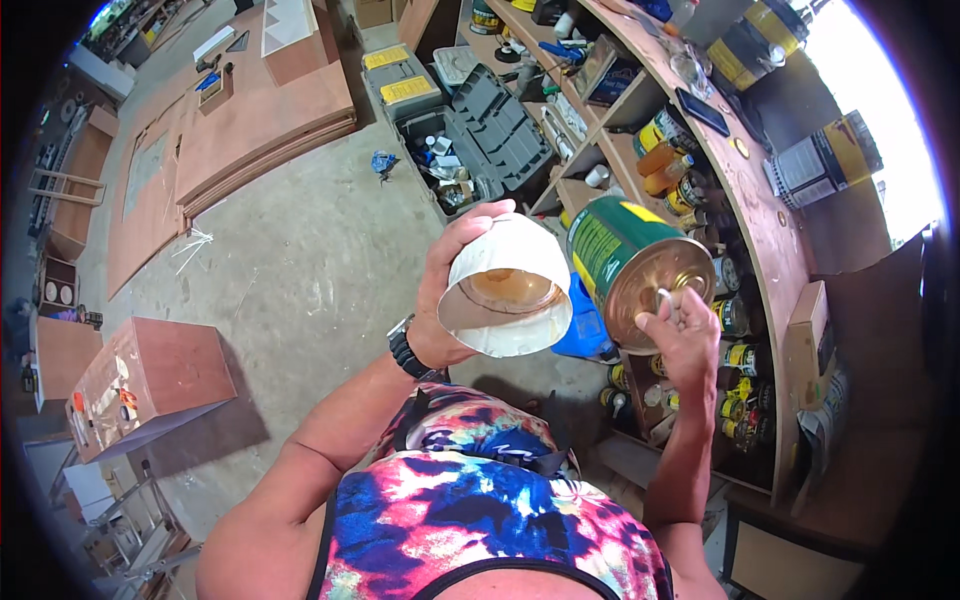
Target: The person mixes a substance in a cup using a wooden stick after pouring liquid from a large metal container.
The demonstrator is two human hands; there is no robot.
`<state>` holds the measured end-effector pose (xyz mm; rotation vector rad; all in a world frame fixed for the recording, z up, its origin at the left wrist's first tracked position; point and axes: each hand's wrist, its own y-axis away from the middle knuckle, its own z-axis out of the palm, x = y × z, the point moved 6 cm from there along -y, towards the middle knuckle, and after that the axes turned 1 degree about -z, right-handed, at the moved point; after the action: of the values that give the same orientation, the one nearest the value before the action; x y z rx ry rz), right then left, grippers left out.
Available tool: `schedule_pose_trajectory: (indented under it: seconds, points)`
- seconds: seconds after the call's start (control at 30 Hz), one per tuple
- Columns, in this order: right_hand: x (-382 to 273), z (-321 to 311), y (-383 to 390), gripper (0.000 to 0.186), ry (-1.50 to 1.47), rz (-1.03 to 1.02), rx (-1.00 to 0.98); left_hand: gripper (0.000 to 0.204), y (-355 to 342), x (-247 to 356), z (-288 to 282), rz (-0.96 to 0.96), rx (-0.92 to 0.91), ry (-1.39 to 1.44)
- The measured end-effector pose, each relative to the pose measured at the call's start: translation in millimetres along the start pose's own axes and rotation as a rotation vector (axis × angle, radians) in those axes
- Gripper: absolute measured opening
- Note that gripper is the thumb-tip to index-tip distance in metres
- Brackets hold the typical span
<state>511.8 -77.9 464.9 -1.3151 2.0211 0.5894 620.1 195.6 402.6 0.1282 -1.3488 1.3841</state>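
left hand (430, 305) curls fingers around a white cup (510, 250); right hand (690, 335) pinches the small handle (664, 298) on a green metal can (630, 260).

Grey concrete floor (300, 290), pale-spotted. Flat brown panels (265, 140) stacked upper left. Reddish wooden box (185, 370) lower left, shadow beside it on floor. Long wooden shelves (757, 222) down right side, split into compartments. White glare (895, 110) upper right, beyond shelves.

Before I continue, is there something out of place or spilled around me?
Yes, on the floor: loose white strips lie scattered, and a crumpled blue thing lies by the open toolbox. Both look like stray litter. No clear spill shows around the cup or can.
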Motion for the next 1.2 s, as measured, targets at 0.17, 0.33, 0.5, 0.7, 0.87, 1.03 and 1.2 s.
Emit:
schedule_pose_trajectory:
  seconds: [0.17, 0.33, 0.5, 0.7, 0.87, 1.03, 1.2]
  points:
    - [-49, -8, -18, 0.027, -0.037, -0.082, 0.041, 0.1, -14, 23, -11, 0.116, 0.001, -0.121]
    - [-99, -17, -24, 0.027, 0.0, -0.177, 0.072, 0.113, -2, 16, -22, -0.024, 0.072, -0.046]
    - [-137, -14, -38, 0.025, -0.02, -0.272, 0.051, 0.116, 3, 23, -21, -0.261, -0.05, -0.566]
    - [-171, 0, -42, 0.022, 0.015, -0.429, 0.035, 0.112, 13, 9, 1, -0.452, -0.063, -0.288]
    - [-184, 10, -36, 0.022, 0.023, -0.491, 0.029, 0.117, 24, -2, 10, -0.456, -0.086, -0.132]
    - [-199, 11, -19, 0.02, 0.056, -0.51, 0.019, 0.12, 30, 1, 20, -0.448, -0.131, 0.007]
    - [-205, 19, -8, 0.027, 0.085, -0.603, 0.028, 0.122, 46, -5, 21, -0.443, -0.129, 0.062]
